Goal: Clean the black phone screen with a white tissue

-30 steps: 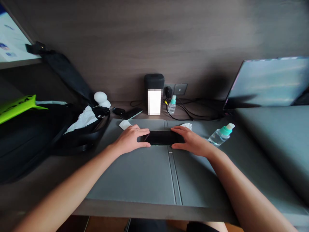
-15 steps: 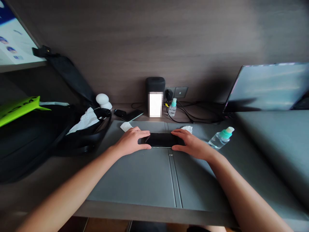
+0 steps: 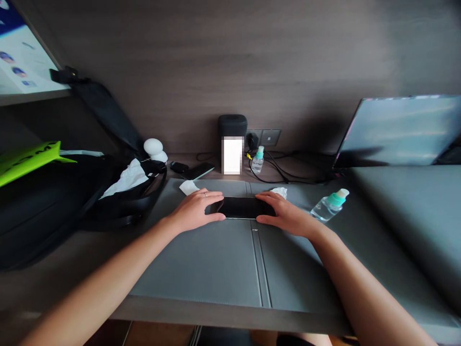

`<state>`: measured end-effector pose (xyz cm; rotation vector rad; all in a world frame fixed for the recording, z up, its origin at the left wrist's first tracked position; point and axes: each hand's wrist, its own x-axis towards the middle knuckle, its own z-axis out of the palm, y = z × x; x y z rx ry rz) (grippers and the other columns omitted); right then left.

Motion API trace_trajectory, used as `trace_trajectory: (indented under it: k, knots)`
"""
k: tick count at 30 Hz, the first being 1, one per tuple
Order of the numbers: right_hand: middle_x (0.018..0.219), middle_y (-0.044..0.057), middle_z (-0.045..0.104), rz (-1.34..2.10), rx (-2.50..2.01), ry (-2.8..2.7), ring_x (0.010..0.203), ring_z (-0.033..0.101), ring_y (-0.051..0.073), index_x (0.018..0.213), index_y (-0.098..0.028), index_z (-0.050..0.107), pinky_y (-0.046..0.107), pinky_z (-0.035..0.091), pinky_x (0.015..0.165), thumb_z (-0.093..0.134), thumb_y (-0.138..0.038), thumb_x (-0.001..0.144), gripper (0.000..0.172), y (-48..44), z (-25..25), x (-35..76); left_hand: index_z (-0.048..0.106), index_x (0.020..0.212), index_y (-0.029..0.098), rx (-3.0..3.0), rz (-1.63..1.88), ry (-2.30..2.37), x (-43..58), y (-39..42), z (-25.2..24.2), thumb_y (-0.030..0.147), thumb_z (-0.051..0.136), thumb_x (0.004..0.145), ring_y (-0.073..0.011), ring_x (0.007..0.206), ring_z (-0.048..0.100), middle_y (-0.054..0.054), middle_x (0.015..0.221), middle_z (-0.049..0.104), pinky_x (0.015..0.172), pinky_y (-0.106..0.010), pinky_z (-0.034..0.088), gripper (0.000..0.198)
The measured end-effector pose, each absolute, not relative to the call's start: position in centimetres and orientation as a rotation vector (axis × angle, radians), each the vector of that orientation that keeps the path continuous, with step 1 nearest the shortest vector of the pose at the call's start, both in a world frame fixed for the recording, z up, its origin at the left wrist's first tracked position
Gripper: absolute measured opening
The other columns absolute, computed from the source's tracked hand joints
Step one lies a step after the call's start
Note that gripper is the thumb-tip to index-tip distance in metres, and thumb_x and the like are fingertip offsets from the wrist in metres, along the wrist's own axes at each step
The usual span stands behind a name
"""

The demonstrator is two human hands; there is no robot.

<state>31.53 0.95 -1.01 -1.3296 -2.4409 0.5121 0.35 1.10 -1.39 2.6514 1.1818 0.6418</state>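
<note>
A black smartphone (image 3: 239, 207) with a dark screen lies sideways on the grey desk mat (image 3: 201, 269). My left hand (image 3: 197, 210) grips its left end, fingers along the far edge and thumb along the near one. At the opposite end my right hand (image 3: 283, 211) holds it the same way. Behind my left hand is a white tissue (image 3: 188, 187); another crumpled tissue (image 3: 280, 192) sits just behind my right hand. To the right of that hand, a clear spray bottle (image 3: 329, 206) with a teal collar leans at a tilt.
A black bag (image 3: 46, 211) fills the left side, with a tissue on it. Along the back are a white rounded object (image 3: 154, 148), a second phone (image 3: 199, 171), a black-topped container (image 3: 232, 126), a small bottle (image 3: 258, 161) and cables (image 3: 281, 170). A screen (image 3: 399, 129) stands at right.
Both hands stay on the phone with no visible change of grip. The view has shifted very slightly.
</note>
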Motion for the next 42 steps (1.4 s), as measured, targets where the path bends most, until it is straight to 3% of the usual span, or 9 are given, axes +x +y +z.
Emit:
trace_trajectory:
  k: [3,6,8,14,17,23,28,37,42]
  knots:
    - [0.133,0.013,0.055,0.456,-1.272,-2.405,0.124,0.053,0.031,0.137,-0.023,0.052,0.051,0.044,0.106,0.060,-0.052,0.088,0.057,0.6,-0.6,31.3,0.066,0.117,0.026,2.657,0.661,1.172,0.2,1.1,-1.4,0.048,0.067,0.086,-0.0251,0.112,0.062,-0.004,0.130,0.065,0.105,-0.048,0.043,0.038]
    - [0.128,0.011,0.056,0.357,-1.167,-2.390,0.119,0.055,0.027,0.120,-0.024,0.063,0.049,0.045,0.104,0.053,-0.043,0.095,0.033,0.1,-0.1,30.2,0.066,0.112,0.025,2.643,0.673,1.144,0.3,1.2,-1.4,0.045,0.071,0.084,-0.0242,0.108,0.063,-0.004,0.123,0.068,0.098,-0.044,0.050,0.035]
    - [0.130,0.012,0.055,0.305,-1.102,-2.415,0.120,0.054,0.027,0.112,-0.023,0.066,0.049,0.045,0.105,0.050,-0.041,0.097,0.028,-0.4,0.0,28.9,0.066,0.112,0.024,2.633,0.691,1.134,0.4,1.2,-1.4,0.042,0.073,0.082,-0.0238,0.107,0.063,-0.004,0.121,0.069,0.095,-0.042,0.051,0.035]
    - [0.151,0.014,0.039,0.268,-1.007,-2.561,0.144,0.027,0.035,0.123,-0.025,0.064,0.060,0.028,0.114,0.053,-0.055,0.093,0.044,-1.3,-0.4,25.1,0.064,0.111,0.023,2.601,0.697,1.153,0.6,1.3,-1.4,0.037,0.078,0.078,-0.0246,0.109,0.063,-0.005,0.119,0.069,0.099,-0.043,0.049,0.038]
    - [0.152,0.014,0.037,0.265,-1.101,-2.554,0.146,0.023,0.037,0.120,-0.025,0.066,0.064,0.021,0.114,0.051,-0.060,0.092,0.048,-1.0,-0.4,25.2,0.064,0.111,0.023,2.569,0.682,1.166,0.6,1.4,-1.4,0.037,0.078,0.078,-0.0250,0.109,0.064,-0.005,0.119,0.070,0.102,-0.046,0.046,0.038]
    - [0.147,0.013,0.044,0.230,-1.202,-2.455,0.144,0.025,0.039,0.098,-0.023,0.072,0.063,0.026,0.113,0.060,-0.064,0.084,0.045,-0.2,0.0,28.2,0.063,0.112,0.024,2.542,0.693,1.146,0.5,1.4,-1.6,0.037,0.076,0.079,-0.0241,0.108,0.062,-0.005,0.119,0.068,0.096,-0.042,0.049,0.038]
    - [0.141,0.011,0.052,0.318,-1.259,-2.339,0.143,0.029,0.033,0.091,-0.021,0.074,0.058,0.028,0.115,0.030,-0.051,0.102,0.054,-0.2,0.0,29.1,0.062,0.108,0.025,2.518,0.672,1.161,0.5,1.3,-1.5,0.036,0.077,0.079,-0.0236,0.104,0.062,-0.004,0.117,0.067,0.095,-0.042,0.048,0.034]
    - [0.152,0.010,0.039,0.501,-1.193,-2.411,0.147,0.022,0.031,0.117,-0.023,0.069,0.057,0.025,0.116,0.024,-0.056,0.101,0.057,-0.8,-0.5,26.6,0.055,0.112,0.025,2.406,0.668,1.245,0.6,1.0,-1.6,0.033,0.079,0.075,-0.0233,0.097,0.062,-0.004,0.106,0.065,0.085,-0.039,0.050,0.045]
    - [0.138,0.012,0.055,0.413,-1.309,-2.247,0.140,0.034,0.033,0.090,-0.022,0.076,0.056,0.029,0.114,0.021,-0.058,0.101,0.066,0.3,-0.4,28.4,0.056,0.112,0.025,2.409,0.643,1.247,0.4,1.0,-1.6,0.035,0.079,0.075,-0.0235,0.097,0.062,-0.005,0.106,0.064,0.086,-0.039,0.050,0.045]
